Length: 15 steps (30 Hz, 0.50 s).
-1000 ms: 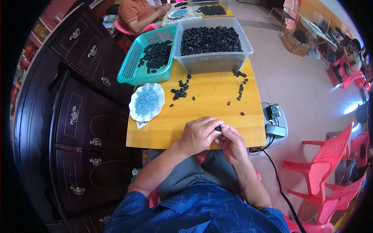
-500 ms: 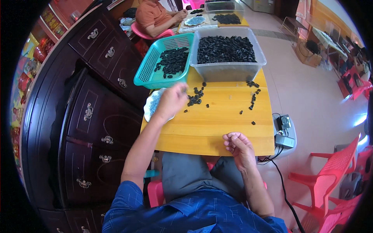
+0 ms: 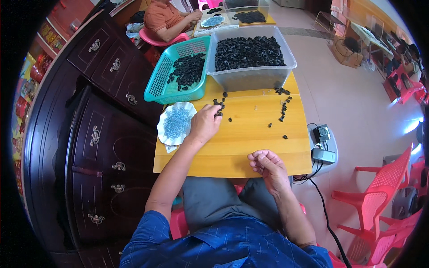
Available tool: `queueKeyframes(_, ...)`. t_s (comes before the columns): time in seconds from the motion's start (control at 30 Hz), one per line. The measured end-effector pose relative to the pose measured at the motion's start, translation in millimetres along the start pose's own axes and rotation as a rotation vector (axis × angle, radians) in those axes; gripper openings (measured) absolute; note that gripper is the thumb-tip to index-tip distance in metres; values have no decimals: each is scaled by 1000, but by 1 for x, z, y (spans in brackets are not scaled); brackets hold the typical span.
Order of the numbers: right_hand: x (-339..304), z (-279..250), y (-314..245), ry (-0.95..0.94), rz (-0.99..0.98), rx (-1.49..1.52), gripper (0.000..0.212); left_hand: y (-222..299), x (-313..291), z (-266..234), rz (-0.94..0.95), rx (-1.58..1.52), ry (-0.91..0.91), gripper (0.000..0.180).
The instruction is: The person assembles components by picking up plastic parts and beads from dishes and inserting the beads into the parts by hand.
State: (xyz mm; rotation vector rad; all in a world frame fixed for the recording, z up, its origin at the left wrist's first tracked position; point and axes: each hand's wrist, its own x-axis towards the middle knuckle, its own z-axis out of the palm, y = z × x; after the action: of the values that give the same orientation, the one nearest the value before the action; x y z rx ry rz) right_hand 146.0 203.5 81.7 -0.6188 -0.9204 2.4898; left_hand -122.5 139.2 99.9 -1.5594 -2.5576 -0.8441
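My left hand (image 3: 206, 123) reaches over the table, its bent fingers closed around a small black part at a little heap of black ring-like parts (image 3: 223, 102). To its left stands a white scalloped plate (image 3: 191, 107) of tiny clear-blue pieces (image 3: 176, 123). Near the table's front edge, my right hand (image 3: 270, 169) is held in a pinch, thumb against curled fingers. Whatever it holds, if anything, is too small to make out. A loose row of black parts (image 3: 283, 110) lies on the right of the table.
A green basket (image 3: 153, 87) and a translucent bin (image 3: 250, 80), both with black parts, stand at the back of the yellow table (image 3: 214, 161). A dark cabinet (image 3: 103, 120) borders the left. Pink chairs (image 3: 368, 196) are at right. Another person (image 3: 163, 20) sits beyond.
My left hand has come down and rightward from beside the plate to the black heap, uncovering more of the plate. The right hand keeps its pinch. The whole view has shifted slightly.
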Motion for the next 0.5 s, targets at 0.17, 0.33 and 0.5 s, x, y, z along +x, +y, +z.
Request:
queueKeyframes(0.17,0,0,-1,4,-8,-5,14,-7,-1,12,-10,196,-53,27)
queueKeyframes(0.33,-1,1,-1,10,-7,-30,14,-1,-6,16,9,212,-85,26)
queueKeyframes(0.5,0,2,-1,2,5,-25,14,1,-7,18,14,183,-53,23)
